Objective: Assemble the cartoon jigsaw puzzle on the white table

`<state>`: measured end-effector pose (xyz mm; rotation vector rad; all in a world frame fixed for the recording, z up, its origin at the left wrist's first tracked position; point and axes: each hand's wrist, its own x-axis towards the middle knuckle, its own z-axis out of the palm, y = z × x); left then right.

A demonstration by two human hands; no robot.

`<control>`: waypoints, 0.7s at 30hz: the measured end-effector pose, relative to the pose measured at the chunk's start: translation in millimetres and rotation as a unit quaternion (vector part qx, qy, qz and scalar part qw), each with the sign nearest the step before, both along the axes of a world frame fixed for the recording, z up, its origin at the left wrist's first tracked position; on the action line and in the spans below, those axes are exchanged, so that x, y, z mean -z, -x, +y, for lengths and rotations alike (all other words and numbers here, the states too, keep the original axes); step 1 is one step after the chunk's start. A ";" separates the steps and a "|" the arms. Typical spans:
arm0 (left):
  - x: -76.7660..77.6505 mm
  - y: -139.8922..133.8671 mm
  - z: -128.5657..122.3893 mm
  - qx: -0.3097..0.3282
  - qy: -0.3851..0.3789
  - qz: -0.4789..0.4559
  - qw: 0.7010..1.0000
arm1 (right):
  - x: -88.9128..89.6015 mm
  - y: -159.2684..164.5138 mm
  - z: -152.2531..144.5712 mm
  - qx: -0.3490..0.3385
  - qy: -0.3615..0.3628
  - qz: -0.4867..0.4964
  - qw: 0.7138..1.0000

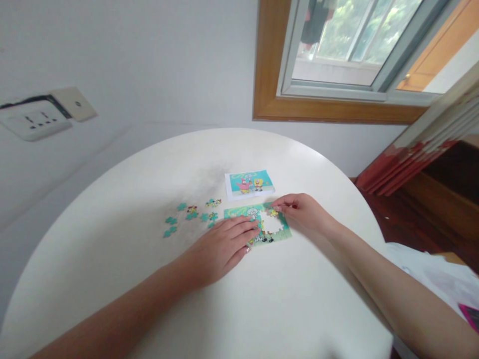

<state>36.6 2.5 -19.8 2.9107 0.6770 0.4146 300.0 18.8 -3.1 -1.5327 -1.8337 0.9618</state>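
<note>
A partly assembled jigsaw puzzle [282, 237] with a cartoon picture lies on the white round table, with a white gap in its right half. My left hand [224, 244] rests flat over its left part, fingers stretched out, hiding some of the picture. At the upper right of the gap, my right hand [299, 209] pinches a yellow puzzle piece [274, 212] between thumb and fingers. Whether that piece touches its neighbours I cannot tell. Just behind the puzzle lies a reference picture card [250, 184] showing cartoon figures.
Several loose puzzle pieces [191, 215] are scattered left of the puzzle on the table [123, 209]. A wall socket [35, 119] is at the left. Behind the table are a wood-framed window [337, 107] and a red and white curtain [396, 159]. A white plastic bag [434, 279] sits at the right.
</note>
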 end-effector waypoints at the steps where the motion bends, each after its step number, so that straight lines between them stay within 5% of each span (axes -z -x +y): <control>1: 0.1 -0.1 0.1 0.000 0.002 -0.001 1.000 | 0.9 -0.4 0.6 0.001 0.007 0.010 1.000; 13: 0.9 0.6 0.7 0.002 0.016 -0.006 1.000 | 2.6 -4.0 4.5 -0.018 0.057 0.148 0.987; 21: -0.2 0.1 1.1 0.003 0.015 -0.002 1.000 | 1.5 -7.5 5.1 -0.032 0.019 0.052 0.998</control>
